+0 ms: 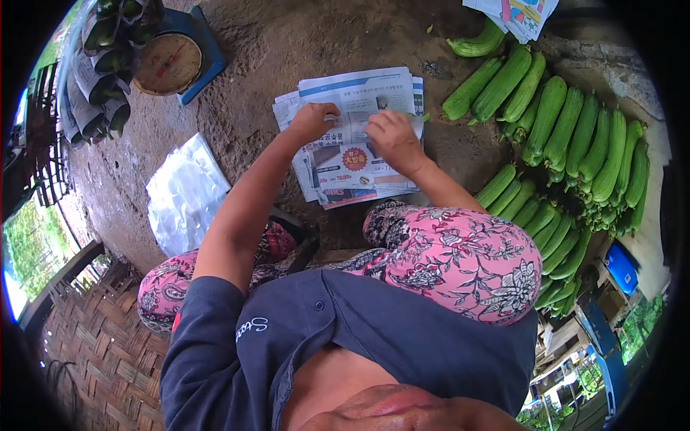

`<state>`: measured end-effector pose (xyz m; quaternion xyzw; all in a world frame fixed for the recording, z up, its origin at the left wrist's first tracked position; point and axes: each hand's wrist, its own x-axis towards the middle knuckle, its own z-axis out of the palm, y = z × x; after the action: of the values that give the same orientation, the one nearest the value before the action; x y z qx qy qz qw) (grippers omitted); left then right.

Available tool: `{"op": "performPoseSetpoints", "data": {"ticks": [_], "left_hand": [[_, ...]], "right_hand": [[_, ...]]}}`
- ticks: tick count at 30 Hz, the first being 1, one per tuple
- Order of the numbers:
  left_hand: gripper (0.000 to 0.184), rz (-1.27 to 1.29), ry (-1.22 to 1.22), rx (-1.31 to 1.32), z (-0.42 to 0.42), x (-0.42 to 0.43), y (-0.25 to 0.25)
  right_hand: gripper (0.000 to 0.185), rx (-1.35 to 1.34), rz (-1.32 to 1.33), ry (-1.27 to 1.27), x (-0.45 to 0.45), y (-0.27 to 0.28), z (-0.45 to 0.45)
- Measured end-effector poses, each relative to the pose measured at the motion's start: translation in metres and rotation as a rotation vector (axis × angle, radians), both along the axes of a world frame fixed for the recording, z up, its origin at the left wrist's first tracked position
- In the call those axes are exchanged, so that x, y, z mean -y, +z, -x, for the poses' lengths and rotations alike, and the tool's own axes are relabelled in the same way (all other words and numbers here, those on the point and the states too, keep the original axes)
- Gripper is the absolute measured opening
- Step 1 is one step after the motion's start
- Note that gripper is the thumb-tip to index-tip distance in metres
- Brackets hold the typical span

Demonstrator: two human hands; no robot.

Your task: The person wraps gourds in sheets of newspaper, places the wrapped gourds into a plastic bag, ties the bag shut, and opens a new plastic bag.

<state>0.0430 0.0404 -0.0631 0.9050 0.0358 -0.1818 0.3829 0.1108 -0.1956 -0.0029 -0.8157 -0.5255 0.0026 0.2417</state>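
Observation:
A stack of printed newspaper sheets (pixel 388 82) lies on the ground in front of my knees. My left hand (pixel 314 122) rests over its upper left part, with the fingers curled in on the top sheet. My right hand (pixel 394 140) is at the right side of the same sheet, its fingers bent and pressed together on the paper. A small green tip (pixel 424 117) sticks out past the paper's right edge; what it belongs to is hidden under the sheet and my hand.
Long green ridged gourds (pixel 553 122) lie in rows at my right, with more gourds (pixel 532 215) beside my knee. Printed papers (pixel 521 18) lie at the upper right. At left are clear plastic bags (pixel 188 190), a blue scale (pixel 205 54), and paper-wrapped green produce (pixel 93 90).

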Motion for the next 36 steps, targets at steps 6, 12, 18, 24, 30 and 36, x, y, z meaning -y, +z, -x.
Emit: {"op": "performPoseSetpoints", "data": {"ticks": [6,12,18,24,30,36], "left_hand": [[0.028,-0.188,0.022,0.079,0.001,0.001,0.004],[0.029,-0.260,0.312,-0.152,0.048,0.035,0.045],[0.047,0.985,0.851,-0.323,0.040,0.072,0.018],[0.039,1.516,0.930,0.039,-0.025,0.059,0.119],[0.052,1.602,0.750,0.317,-0.048,0.020,0.229],[0.049,1.740,0.570,0.395,-0.034,-0.018,0.330]], "right_hand": [[0.025,-0.064,0.149,0.032,-0.004,-0.029,-0.002],[0.049,-0.174,0.316,0.086,-0.006,-0.042,-0.019],[0.052,-0.350,0.137,-0.038,-0.026,-0.009,-0.022],[0.041,-0.980,-0.042,-0.052,-0.053,0.100,-0.047],[0.046,-1.088,-0.180,0.195,-0.086,0.217,-0.077],[0.052,-0.545,-0.414,-0.055,-0.100,0.317,-0.106]]}}
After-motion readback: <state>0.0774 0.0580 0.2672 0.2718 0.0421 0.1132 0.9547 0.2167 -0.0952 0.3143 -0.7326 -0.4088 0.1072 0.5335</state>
